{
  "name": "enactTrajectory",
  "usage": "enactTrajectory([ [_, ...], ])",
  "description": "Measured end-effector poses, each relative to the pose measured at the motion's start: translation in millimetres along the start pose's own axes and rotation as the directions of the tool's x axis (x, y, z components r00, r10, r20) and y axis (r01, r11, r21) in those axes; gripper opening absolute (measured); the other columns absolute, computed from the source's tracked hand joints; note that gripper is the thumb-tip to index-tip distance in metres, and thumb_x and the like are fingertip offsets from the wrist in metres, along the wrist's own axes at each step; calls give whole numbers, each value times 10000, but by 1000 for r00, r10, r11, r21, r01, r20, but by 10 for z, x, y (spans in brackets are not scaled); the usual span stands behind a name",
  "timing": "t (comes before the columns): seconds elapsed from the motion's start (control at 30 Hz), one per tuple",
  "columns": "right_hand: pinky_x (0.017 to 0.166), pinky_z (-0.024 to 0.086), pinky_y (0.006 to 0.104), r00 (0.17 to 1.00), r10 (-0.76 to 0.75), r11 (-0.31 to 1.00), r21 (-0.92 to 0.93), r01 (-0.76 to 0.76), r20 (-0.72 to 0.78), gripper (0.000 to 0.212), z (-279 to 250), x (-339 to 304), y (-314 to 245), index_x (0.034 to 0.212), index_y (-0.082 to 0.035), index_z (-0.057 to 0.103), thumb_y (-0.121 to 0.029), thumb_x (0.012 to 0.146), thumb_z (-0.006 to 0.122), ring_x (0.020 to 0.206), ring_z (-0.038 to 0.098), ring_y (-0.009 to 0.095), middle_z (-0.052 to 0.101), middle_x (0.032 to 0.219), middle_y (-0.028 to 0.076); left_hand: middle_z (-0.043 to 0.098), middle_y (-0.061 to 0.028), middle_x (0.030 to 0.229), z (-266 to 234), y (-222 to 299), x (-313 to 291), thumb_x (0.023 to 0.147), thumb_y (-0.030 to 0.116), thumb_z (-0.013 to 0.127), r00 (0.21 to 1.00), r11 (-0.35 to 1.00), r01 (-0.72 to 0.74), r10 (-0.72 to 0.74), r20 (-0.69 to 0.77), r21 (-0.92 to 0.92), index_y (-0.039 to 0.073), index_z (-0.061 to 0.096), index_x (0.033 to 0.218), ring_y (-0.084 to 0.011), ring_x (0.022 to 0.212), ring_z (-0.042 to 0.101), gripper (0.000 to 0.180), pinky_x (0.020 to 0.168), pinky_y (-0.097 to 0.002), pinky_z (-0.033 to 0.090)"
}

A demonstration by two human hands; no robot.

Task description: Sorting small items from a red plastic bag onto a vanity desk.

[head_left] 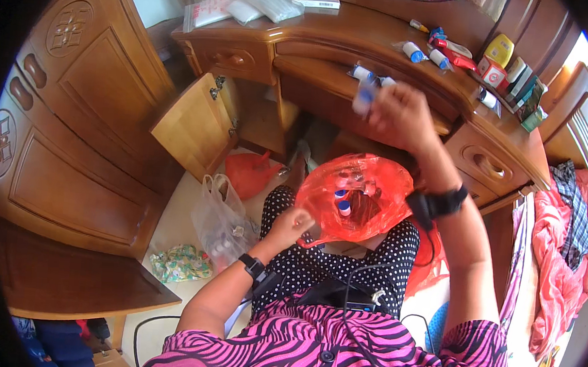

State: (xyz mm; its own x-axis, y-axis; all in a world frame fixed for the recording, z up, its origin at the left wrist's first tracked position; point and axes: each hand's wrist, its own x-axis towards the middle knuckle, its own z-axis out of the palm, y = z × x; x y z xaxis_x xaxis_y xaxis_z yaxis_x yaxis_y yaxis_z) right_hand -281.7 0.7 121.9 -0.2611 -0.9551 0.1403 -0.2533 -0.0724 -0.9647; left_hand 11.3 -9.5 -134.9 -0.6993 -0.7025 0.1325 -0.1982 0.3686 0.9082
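My right hand is raised at the dresser's front edge, its fingers closed on a small bottle that is blurred by motion and shows blue and white. Below it, an open red plastic bag rests between my knees. Inside lie small bottles, among them a white one with a blue cap; the rest are partly hidden by the film. At the bag's near left rim my left hand is closed, seemingly pinching its edge. More small white bottles with blue caps, such as this one, lie on the dresser top.
The curved wooden dresser carries clear plastic bags, a flat box, a yellow bottle and small boxes. A cabinet door hangs open. On the floor are another red bag and a whitish bag. Cables cross my lap.
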Motion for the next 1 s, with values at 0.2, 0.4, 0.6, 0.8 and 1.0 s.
enactTrajectory([
  [0.2, 702, 555, 253, 967, -46, 962, 249, 110, -249, 237, -1307, 1391, -154, 1111, -3, 623, -164, 963, 530, 812, 680, 184, 692, 969, 105, 665, -106, 881, 51, 63, 142, 864, 167, 650, 989, 988, -120, 128, 73, -97, 22, 647, 904, -207, 833, 646, 150, 756, -330, 495],
  [0.4, 950, 491, 532, 993, -95, 970, 217, 109, -72, 465, -428, 1043, 202, 1347, -21, 403, -288, 984, 515, 1182, 553, 402, 505, 1298, 321, 675, -11, 932, -228, -169, 8, 942, 112, 609, 977, 875, 207, -165, 132, -438, -8, 644, 995, -75, 862, 618, 136, 784, -228, 492],
  [0.6, 611, 488, 219, 940, 12, 943, -317, 103, 340, 178, 254, -303, 761, 1044, -10, 633, -145, 943, 575, 699, 594, 77, 619, 790, 3, 676, -48, 946, -313, -267, 121, 950, 207, 605, 961, 696, 276, -214, 175, -663, 22, 645, 964, -127, 914, 637, 190, 816, -269, 512],
  [0.8, 749, 505, 283, 837, 324, 936, -281, -214, 442, 200, 287, -1219, 1334, 1094, 0, 615, -72, 908, 604, 843, 616, 132, 637, 949, 44, 677, -48, 866, -1179, -1326, -78, 896, 206, 630, 826, 647, 347, -553, -105, -679, 59, 664, 943, -118, 758, 627, 159, 674, -250, 497],
  [1.0, 920, 482, 402, 955, 176, 668, -741, 60, 237, 411, 334, -1085, 1590, 1181, -2, 583, -117, 802, 691, 1090, 590, 354, 612, 1155, 207, 677, -72, 791, -1380, -2200, -786, 856, 169, 631, 742, 769, 634, -635, -216, -83, 0, 687, 930, -177, 699, 631, 193, 621, -333, 510],
])
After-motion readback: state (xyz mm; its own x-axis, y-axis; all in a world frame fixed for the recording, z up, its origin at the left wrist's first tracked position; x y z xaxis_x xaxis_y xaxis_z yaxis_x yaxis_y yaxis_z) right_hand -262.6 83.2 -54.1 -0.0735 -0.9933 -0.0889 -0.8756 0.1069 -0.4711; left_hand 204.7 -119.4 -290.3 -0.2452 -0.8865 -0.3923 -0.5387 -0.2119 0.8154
